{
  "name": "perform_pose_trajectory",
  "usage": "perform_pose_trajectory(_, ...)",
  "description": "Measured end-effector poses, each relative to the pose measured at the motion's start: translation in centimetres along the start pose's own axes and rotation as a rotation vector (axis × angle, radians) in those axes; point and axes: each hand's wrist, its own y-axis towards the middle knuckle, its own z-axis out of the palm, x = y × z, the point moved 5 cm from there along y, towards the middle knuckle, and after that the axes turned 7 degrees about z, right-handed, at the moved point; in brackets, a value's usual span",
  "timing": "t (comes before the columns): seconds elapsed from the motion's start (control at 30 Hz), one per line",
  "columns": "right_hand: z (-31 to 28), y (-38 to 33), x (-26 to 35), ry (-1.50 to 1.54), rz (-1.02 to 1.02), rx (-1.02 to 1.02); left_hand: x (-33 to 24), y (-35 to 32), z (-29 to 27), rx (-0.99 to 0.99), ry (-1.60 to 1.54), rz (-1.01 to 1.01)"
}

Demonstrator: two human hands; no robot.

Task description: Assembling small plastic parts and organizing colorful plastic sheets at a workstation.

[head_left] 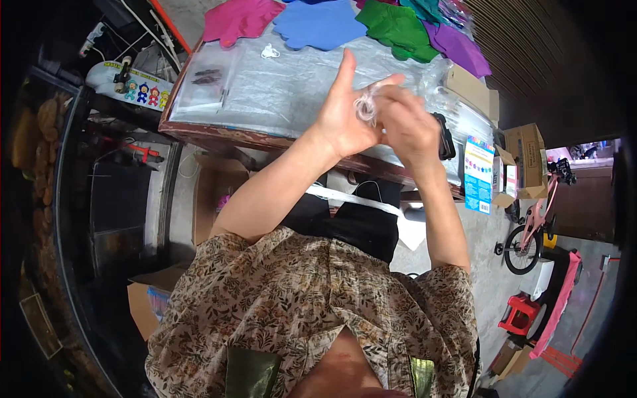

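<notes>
Both my hands are raised together over the front edge of a wooden table (219, 136) covered with clear plastic sheeting. My left hand (345, 116) has its index finger pointing up and its thumb stretched toward the right hand. A small bundle of thin pale string or elastic (366, 106) sits between the two hands. My right hand (406, 123) is curled, its fingertips pinching that bundle. A black phone-like object (443, 136) lies on the table just right of my right hand.
Felt sheets lie at the table's far side: pink (239, 18), blue (318, 23), green (397, 30), purple (458, 46). A clear bag with dark items (206, 83) lies left. Cardboard boxes (527, 159) stand right, with a small pink bicycle (531, 232) and red stool (519, 313) on the floor.
</notes>
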Motion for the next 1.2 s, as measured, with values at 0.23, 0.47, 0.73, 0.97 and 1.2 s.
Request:
perform_pose_trajectory(0.23,-0.8,-1.2,2.2,-0.057,0.052,0.202,-0.7,0.6,-1.8,-0.403,0.668,0.335)
perform_pose_trajectory(0.47,1.8,2.6,-0.3,0.094,0.437,-0.107,1.5,0.6,-0.3,-0.294,0.904,0.522)
perform_pose_trajectory(0.73,4.1,1.2,-0.6,0.206,0.259,-0.041,0.4,0.6,2.9,-0.117,0.717,0.490)
perform_pose_trajectory(0.97,4.1,2.6,3.6,0.327,0.196,-0.082,-0.6,0.5,1.8,-0.135,0.865,0.528)
perform_pose_trajectory(1.2,4.0,2.4,-0.2,0.082,0.128,0.066,1.8,0.0,3.0,-0.222,0.863,0.449)
